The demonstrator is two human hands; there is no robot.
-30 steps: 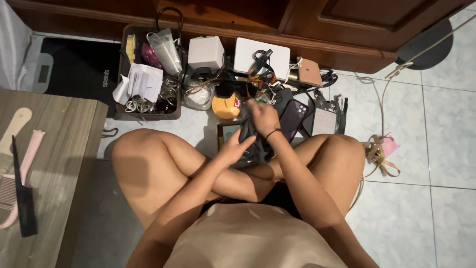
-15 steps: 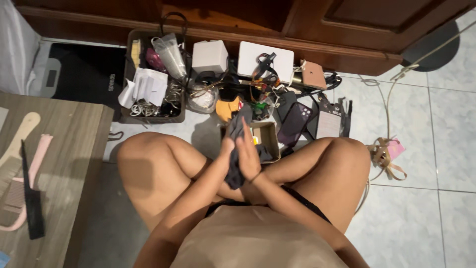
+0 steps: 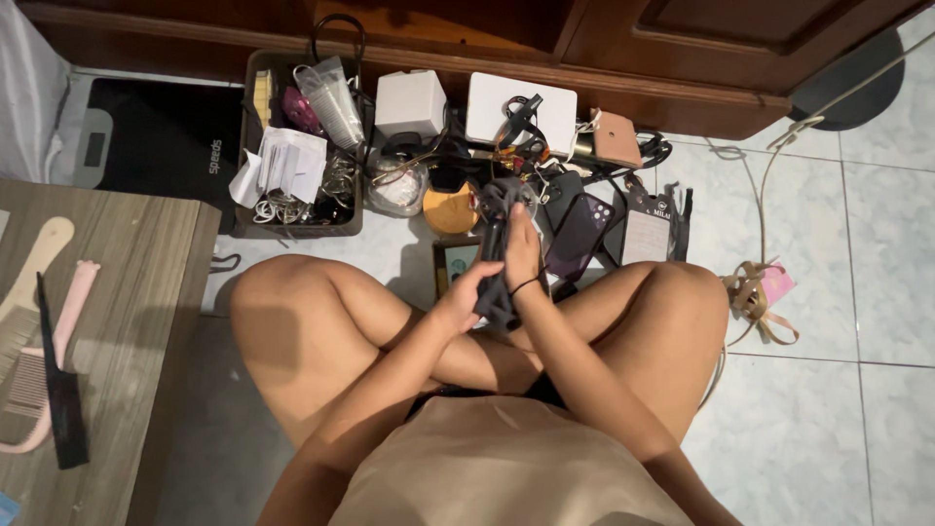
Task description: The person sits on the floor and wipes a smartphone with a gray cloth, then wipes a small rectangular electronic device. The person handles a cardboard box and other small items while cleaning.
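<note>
While we sit cross-legged, our left hand and right hand both clasp a dark cloth above the small box; folding seems underway, calling for pressed-flat edges. Beyond lies a purple phone case.

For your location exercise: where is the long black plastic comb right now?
In the head view, the long black plastic comb lies at far left on the grey wooden tabletop, beside the pink brush, well away from both hands.

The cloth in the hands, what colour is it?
Dark grey cloth, seen in the head view.
</note>
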